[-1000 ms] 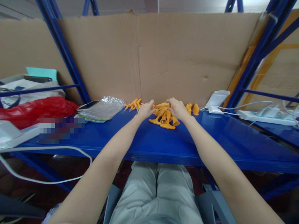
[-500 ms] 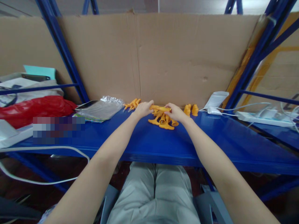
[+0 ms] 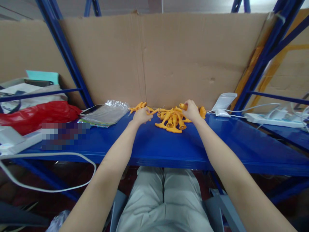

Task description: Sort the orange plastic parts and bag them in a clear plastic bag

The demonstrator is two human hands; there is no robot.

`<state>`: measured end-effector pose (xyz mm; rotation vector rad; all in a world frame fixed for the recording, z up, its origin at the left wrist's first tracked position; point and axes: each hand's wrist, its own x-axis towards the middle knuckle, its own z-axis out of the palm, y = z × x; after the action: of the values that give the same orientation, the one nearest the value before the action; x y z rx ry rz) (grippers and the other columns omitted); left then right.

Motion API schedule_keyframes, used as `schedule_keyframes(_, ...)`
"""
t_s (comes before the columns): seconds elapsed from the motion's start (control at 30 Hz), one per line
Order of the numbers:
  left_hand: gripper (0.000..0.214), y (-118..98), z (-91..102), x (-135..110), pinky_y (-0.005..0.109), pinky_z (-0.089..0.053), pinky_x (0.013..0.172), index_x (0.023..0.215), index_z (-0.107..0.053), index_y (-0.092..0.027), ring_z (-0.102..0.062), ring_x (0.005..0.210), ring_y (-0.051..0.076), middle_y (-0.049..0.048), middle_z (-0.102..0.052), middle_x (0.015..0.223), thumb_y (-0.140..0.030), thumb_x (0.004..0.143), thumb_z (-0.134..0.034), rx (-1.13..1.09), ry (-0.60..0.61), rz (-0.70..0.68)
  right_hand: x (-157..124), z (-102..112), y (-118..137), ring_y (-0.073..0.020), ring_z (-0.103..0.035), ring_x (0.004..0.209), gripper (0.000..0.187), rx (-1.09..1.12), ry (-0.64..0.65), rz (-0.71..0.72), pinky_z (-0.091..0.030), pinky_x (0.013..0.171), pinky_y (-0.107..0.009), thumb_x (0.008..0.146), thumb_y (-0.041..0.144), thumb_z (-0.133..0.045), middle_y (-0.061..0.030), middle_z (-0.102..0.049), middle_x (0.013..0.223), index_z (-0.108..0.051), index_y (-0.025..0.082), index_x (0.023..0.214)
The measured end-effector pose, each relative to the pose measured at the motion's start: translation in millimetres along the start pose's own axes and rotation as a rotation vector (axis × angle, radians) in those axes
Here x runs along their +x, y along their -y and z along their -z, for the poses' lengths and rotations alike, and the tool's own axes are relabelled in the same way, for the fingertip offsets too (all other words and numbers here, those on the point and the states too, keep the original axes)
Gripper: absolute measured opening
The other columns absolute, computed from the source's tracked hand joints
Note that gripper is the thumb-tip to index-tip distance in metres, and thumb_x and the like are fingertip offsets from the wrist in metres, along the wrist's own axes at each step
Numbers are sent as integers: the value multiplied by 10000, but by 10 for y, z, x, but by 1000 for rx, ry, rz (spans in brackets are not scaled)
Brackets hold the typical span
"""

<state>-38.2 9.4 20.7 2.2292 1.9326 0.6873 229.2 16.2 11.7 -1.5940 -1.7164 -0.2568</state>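
My left hand [image 3: 142,115] is closed on an orange T-shaped corkscrew handle [image 3: 153,112]; its thin shiny spiral points right, toward the back. Farther right, my right hand [image 3: 192,111] grips an orange corkscrew sleeve [image 3: 183,106], a hollow tube-like piece whose end sticks out on the left of the fingers. Between the hands lies a pile of orange corkscrews [image 3: 174,130], with T-handles and flared sleeves pointing toward me. Behind my left hand are several loose orange handles with spirals [image 3: 139,105]. Orange sleeves [image 3: 202,112] stand beside my right hand, partly hidden by it.
A cardboard sheet [image 3: 178,58] walls the back of the blue table [image 3: 166,151]. To the left lie a clear plastic bag [image 3: 106,113] and a red plastic bag [image 3: 41,116]. On the right are a white packet [image 3: 224,102] and a power strip [image 3: 270,120] with cables.
My hands have moved apart, the left one leftward with the handle and the right one rightward with the sleeve. The two orange pieces, together before, are now separate.
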Motion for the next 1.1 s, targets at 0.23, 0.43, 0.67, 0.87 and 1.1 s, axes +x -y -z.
schedule_keyframes(0.23, 268, 98, -190, 100, 281, -535, 663, 1075, -622, -187, -715, 706, 195, 72, -760, 887, -317, 844, -582, 1, -95, -47, -17, 218, -526, -369, -572, 1196, 337, -103, -70, -527, -473, 942, -499, 822, 284, -618, -237, -629, 1217, -674, 114, 1107)
schedule_keyframes(0.43, 221, 75, -232, 77, 263, -480, 619, 993, -633, -173, -659, 590, 169, 34, -721, 753, -293, 808, -639, -101, -64, -81, -128, 152, -763, -344, -612, 1211, 453, -53, 172, -821, -488, 972, -475, 783, 258, -713, -210, -665, 1239, -659, 126, 1214)
schedule_keyframes(0.67, 208, 96, -295, 124, 257, -388, 594, 932, -636, -168, -547, 554, 154, -34, -567, 588, -278, 759, -674, -240, -96, -222, -165, 125, -748, -333, -568, 1278, 499, 14, 102, -847, -422, 1065, -473, 795, 247, -740, -208, -629, 1332, -622, 128, 1265)
schedule_keyframes(0.87, 232, 81, -328, 142, 254, -285, 539, 903, -635, -161, -462, 524, 129, -72, -467, 535, -300, 726, -688, -269, -103, -290, -167, 157, -718, -317, -578, 1279, 375, 18, 112, -869, -430, 1072, -429, 839, 226, -668, -194, -640, 1317, -670, 132, 1202)
schedule_keyframes(1.1, 232, 93, -356, 157, 251, -269, 532, 901, -641, -162, -433, 509, 118, -81, -435, 523, -297, 717, -681, -275, -115, -306, -165, 69, -833, -305, -637, 1181, 288, 51, 53, -812, -441, 1058, -479, 856, 245, -605, -137, -700, 1185, -712, 201, 1119)
